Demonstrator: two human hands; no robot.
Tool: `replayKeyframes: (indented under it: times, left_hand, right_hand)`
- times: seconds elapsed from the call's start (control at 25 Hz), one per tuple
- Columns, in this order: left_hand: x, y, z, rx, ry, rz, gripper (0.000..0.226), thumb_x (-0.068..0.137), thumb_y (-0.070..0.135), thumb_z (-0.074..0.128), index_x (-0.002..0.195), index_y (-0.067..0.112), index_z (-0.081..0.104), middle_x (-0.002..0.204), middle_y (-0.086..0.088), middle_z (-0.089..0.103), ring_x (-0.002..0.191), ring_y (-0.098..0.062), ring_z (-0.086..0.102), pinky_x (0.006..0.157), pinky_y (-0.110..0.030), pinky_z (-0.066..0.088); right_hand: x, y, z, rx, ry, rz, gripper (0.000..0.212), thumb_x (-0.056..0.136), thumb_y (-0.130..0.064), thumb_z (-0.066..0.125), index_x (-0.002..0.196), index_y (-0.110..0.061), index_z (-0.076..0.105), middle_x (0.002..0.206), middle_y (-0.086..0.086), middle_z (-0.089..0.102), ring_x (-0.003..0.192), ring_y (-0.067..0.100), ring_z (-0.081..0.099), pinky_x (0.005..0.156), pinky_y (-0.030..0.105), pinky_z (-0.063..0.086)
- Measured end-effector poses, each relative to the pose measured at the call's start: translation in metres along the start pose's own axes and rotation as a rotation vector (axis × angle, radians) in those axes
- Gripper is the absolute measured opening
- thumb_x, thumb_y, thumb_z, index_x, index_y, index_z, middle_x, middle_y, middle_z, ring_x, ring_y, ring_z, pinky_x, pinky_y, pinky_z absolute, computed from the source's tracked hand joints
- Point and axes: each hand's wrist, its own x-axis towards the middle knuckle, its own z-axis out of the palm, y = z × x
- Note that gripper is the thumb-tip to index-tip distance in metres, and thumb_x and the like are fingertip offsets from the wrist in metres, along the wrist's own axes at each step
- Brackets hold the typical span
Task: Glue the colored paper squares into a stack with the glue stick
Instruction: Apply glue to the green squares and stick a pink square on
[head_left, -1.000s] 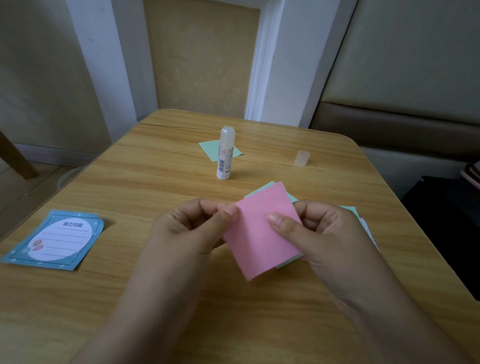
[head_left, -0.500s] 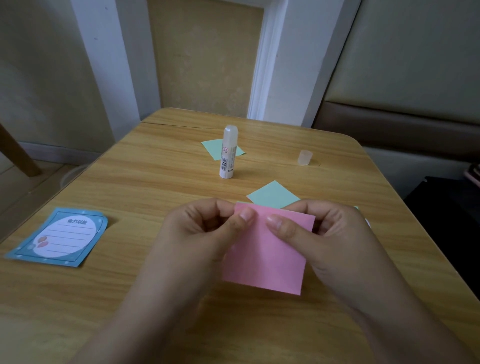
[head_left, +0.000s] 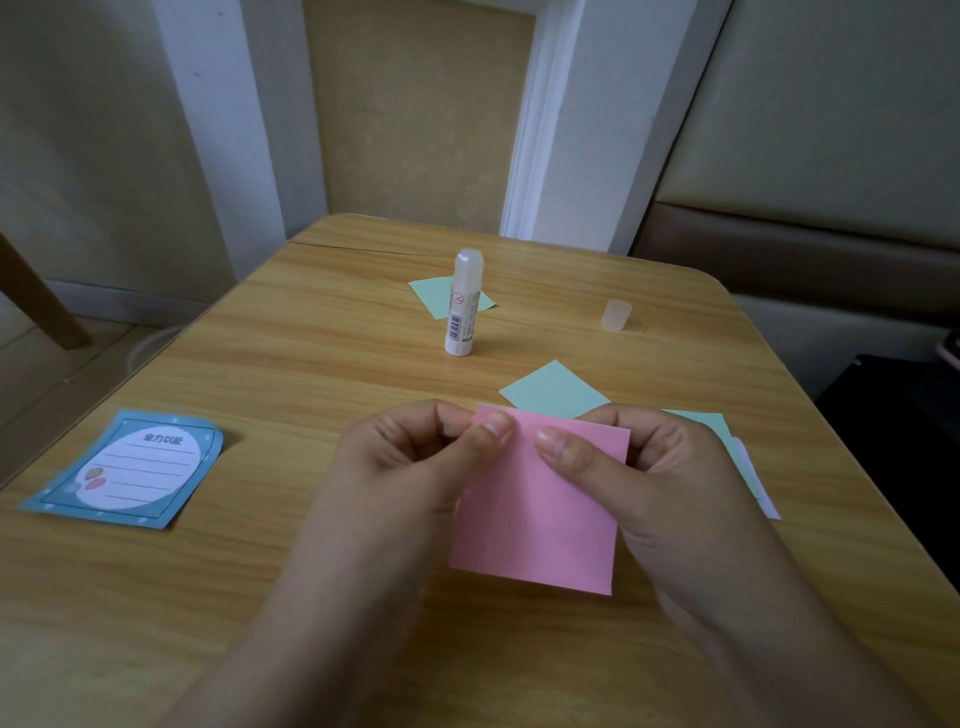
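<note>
Both my hands pinch the pink paper (head_left: 537, 499).
My left hand (head_left: 415, 457) and right hand (head_left: 660, 467) hide the green paper (head_left: 727, 431) at 3 o'clock.

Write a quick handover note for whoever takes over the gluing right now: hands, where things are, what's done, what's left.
Left hand and right hand both pinch the pink square by its top edge, above the table.
Glue stick stands upright at the far centre, its cap off to its right.
One green square lies just beyond the hands, another behind the glue stick; more paper sits under the right hand.
Done: cannot tell whether anything is glued.
Left: glue and stack the squares.
</note>
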Motion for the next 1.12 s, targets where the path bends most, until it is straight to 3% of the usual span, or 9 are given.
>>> replayKeyframes:
  times: [0.2,0.36,0.48,0.6,0.68,0.92,1.12]
  left_hand:
    - [-0.0003,-0.0016,-0.0006,0.018,0.02,-0.012,0.021,0.066,0.031,0.068,0.056,0.013,0.066,0.064,-0.008,0.063,0.061,-0.017,0.051,0.062,-0.03,0.038]
    - [0.001,-0.0031,-0.0015,0.045,0.028,0.0,0.022,0.067,0.033,0.069,0.057,0.013,0.067,0.067,-0.009,0.065,0.066,-0.02,0.053,0.069,-0.035,0.038]
    - [0.0015,0.0001,-0.0036,0.106,-0.011,0.005,0.02,0.069,0.035,0.08,0.07,0.015,0.074,0.076,-0.004,0.073,0.072,-0.02,0.064,0.074,-0.038,0.048]
    - [0.0009,0.003,-0.0036,0.111,-0.013,0.021,0.023,0.065,0.036,0.068,0.075,0.017,0.076,0.079,-0.006,0.074,0.076,-0.018,0.067,0.081,-0.041,0.051]
    - [0.0006,0.003,-0.0028,0.138,0.005,0.037,0.023,0.065,0.038,0.066,0.072,0.018,0.075,0.075,-0.006,0.073,0.072,-0.016,0.065,0.076,-0.039,0.051]
    - [0.0,0.0024,-0.0001,0.184,0.055,0.074,0.018,0.081,0.023,0.066,0.066,0.021,0.074,0.063,0.004,0.07,0.056,-0.002,0.058,0.051,-0.012,0.042]
    - [0.0021,-0.0012,-0.0002,0.17,0.05,0.075,0.017,0.084,0.019,0.065,0.07,0.019,0.075,0.07,-0.001,0.073,0.065,-0.01,0.063,0.064,-0.027,0.049]
  right_hand:
    - [0.0,0.0008,0.0004,-0.008,0.0,0.005,0.026,0.065,-0.039,0.081,0.062,-0.016,0.068,0.058,0.003,0.066,0.053,0.012,0.059,0.05,0.026,0.044]
    - [0.0001,0.0006,-0.0008,-0.011,-0.014,0.018,0.026,0.059,-0.04,0.071,0.062,-0.015,0.068,0.061,0.004,0.067,0.055,0.013,0.059,0.051,0.026,0.044]
    - [0.0007,-0.0003,-0.0028,0.008,-0.054,0.052,0.026,0.058,-0.038,0.07,0.062,-0.012,0.068,0.062,0.005,0.067,0.056,0.013,0.059,0.052,0.024,0.044]
    - [0.0014,-0.0005,-0.005,0.029,-0.075,0.073,0.022,0.058,-0.033,0.07,0.062,-0.011,0.069,0.061,0.005,0.066,0.054,0.011,0.058,0.048,0.02,0.043]
    - [0.0012,-0.0004,-0.0051,0.032,-0.084,0.069,0.022,0.059,-0.033,0.07,0.063,-0.011,0.069,0.062,0.005,0.066,0.054,0.011,0.058,0.048,0.02,0.043]
    - [0.0001,-0.0005,-0.0029,-0.001,-0.065,0.052,0.029,0.056,-0.039,0.07,0.065,-0.012,0.069,0.061,0.005,0.067,0.055,0.013,0.059,0.05,0.024,0.043]
    - [0.0006,0.0001,-0.0021,-0.029,-0.039,0.033,0.027,0.055,-0.041,0.07,0.065,-0.016,0.07,0.062,0.004,0.068,0.055,0.012,0.06,0.05,0.026,0.044]
